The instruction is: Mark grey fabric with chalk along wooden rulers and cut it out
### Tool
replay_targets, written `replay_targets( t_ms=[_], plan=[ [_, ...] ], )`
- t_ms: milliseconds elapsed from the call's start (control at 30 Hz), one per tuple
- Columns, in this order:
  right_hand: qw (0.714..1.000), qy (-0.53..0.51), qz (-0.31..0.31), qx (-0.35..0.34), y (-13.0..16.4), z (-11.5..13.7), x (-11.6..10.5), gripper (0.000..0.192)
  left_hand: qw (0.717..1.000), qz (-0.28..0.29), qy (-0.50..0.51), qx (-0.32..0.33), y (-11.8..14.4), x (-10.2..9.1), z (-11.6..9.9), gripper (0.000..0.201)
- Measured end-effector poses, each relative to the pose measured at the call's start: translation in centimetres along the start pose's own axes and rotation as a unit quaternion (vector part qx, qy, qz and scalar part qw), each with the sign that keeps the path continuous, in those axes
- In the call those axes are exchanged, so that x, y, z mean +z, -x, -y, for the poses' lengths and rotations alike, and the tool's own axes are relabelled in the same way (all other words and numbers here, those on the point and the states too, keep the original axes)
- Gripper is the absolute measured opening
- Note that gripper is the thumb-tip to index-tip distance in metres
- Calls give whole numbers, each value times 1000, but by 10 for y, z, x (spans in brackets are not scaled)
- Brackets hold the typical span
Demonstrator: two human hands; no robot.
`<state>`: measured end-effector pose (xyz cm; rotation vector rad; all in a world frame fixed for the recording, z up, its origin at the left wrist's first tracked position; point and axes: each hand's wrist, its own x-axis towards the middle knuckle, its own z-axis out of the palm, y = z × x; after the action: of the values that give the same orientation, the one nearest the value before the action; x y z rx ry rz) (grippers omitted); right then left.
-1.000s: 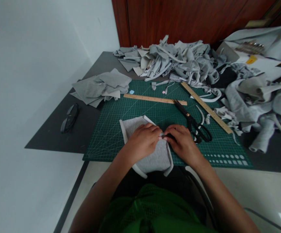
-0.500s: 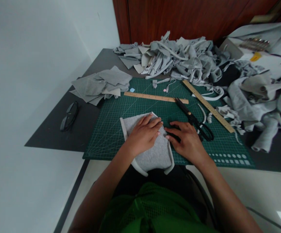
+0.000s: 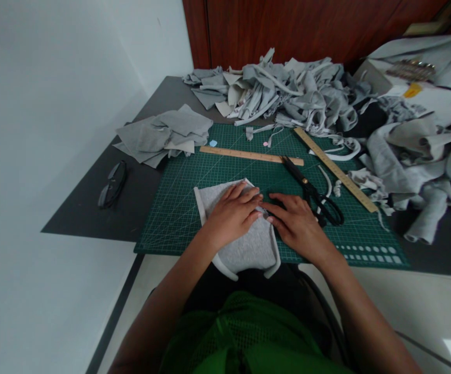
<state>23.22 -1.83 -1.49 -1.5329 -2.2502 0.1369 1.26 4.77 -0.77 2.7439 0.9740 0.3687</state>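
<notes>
A piece of light grey knit fabric with curled edges lies on the green cutting mat, its near end hanging over the front edge. My left hand rests flat on top of it, fingers stretched out and holding nothing. At the fabric's right edge is my right hand, its fingers apart. Its index fingertip meets the left fingertips, and its thumb touches the fabric border. Black-handled scissors lie just beyond the right hand.
One wooden ruler lies across the mat; another ruler slants at the right. Grey fabric pieces are stacked at the left, near glasses. Scraps heap along the back, with more rolled cloth and a white box at right.
My right hand has shifted slightly left, its index finger now against the left hand's fingertips. The left hand stays in place on the fabric.
</notes>
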Motion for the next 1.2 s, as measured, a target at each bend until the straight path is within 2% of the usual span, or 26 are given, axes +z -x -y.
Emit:
replay_targets(
  t_ms=[400,600,800,867,1033,1100,1200],
  plan=[
    [1000,0,-23,3,0,-4,3,33,999,-39,7,-22,0,0,4,49],
    [1000,-6,-23,11,-1,-5,3,32,999,-23,29,29,-2,-3,3,29],
    [998,-40,-41,20,-1,-8,5,28,997,-21,51,57,-2,0,5,27],
    [998,-49,-45,23,-1,-10,6,27,997,-18,57,47,-2,-1,4,34],
    [997,-52,-55,22,0,-9,6,30,997,13,61,39,-1,-5,4,77],
    [997,-45,-59,-7,0,-4,4,30,997,23,57,41,0,-6,6,81],
    [995,-58,-27,-73,1,8,1,26,997,29,49,49,0,-6,9,75]
  ],
)
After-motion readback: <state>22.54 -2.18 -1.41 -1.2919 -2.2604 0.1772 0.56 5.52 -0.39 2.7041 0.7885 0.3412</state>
